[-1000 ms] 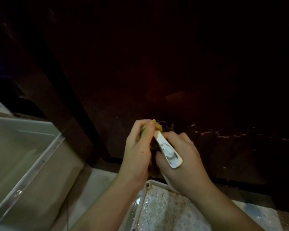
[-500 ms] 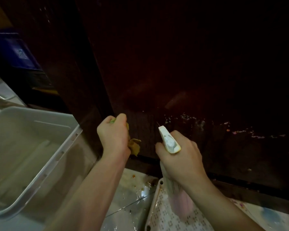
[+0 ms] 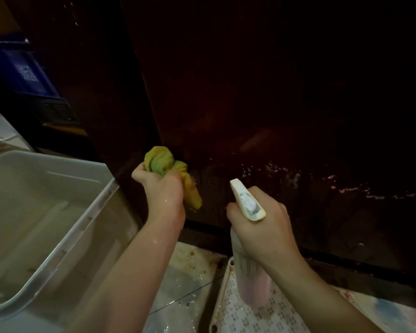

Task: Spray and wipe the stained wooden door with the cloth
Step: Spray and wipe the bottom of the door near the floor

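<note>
Before the dark stained wooden door (image 3: 262, 111), the left hand (image 3: 162, 198) grips a bunched yellow-green cloth (image 3: 168, 169), held close to the door's lower left edge; whether the cloth touches the wood cannot be told. The right hand (image 3: 262, 231) is wrapped round the neck of a white-headed plastic spray bottle (image 3: 247, 203), nozzle aimed at the door. Pale speckled stains (image 3: 286, 174) cross the lower panel. A grey plastic tub (image 3: 58, 212) stands at left; a white perforated tray (image 3: 235, 313) lies below the bottle.

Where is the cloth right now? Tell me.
The cloth is bunched in the left hand, left of centre in the head view, by the door and left of the spray bottle.
</note>
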Demonstrator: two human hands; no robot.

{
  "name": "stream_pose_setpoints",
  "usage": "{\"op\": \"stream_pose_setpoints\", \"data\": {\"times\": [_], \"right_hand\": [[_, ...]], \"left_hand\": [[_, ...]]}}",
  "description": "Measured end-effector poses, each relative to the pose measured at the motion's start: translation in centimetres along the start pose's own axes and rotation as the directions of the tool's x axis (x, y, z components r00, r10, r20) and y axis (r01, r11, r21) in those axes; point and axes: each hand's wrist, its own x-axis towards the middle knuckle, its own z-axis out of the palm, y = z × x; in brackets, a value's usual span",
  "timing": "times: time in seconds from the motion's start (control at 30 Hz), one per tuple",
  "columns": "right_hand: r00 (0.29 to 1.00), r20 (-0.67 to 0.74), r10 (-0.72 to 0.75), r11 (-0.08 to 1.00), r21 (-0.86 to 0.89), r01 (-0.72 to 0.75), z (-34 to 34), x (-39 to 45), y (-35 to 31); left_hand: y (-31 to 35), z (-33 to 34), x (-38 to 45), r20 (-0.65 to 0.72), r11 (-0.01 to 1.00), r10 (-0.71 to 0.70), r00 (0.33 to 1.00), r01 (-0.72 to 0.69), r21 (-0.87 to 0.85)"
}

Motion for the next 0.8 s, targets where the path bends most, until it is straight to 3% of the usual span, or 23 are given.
{"op": "stream_pose_setpoints", "data": {"times": [0.13,0.3,0.43,0.53,0.67,0.8], "right_hand": [[0.998,0.063,0.019,0.999,0.031,-0.021,-0.4,0.2,0.0],[0.998,0.052,0.02,1.0,-0.023,-0.019,-1.2,0.0,0.7],[1.0,-0.022,0.012,0.998,-0.06,-0.014,-2.5,-0.3,1.4],[0.997,-0.079,0.016,0.998,-0.053,-0.02,-3.4,-0.6,1.8],[0.99,-0.14,0.036,0.999,-0.012,-0.038,-4.5,-0.7,2.2],[1.0,-0.013,0.009,1.0,-0.007,-0.009,-5.4,-0.8,1.9]], "left_hand": [[-0.9,-0.1,0.0,-0.064,0.942,0.233,0.97,-0.209,0.264],[-1.3,0.3,0.0,0.02,0.733,0.494,0.869,-0.428,0.529],[-2.0,1.5,-0.7,0.17,0.57,0.631,0.757,-0.6,0.561],[-3.1,2.1,-1.5,0.286,0.502,0.657,0.698,-0.687,0.526],[-4.0,2.8,-2.4,0.311,0.476,0.671,0.673,-0.712,0.516],[-4.4,3.1,-2.7,0.305,0.477,0.669,0.678,-0.706,0.524]]}}
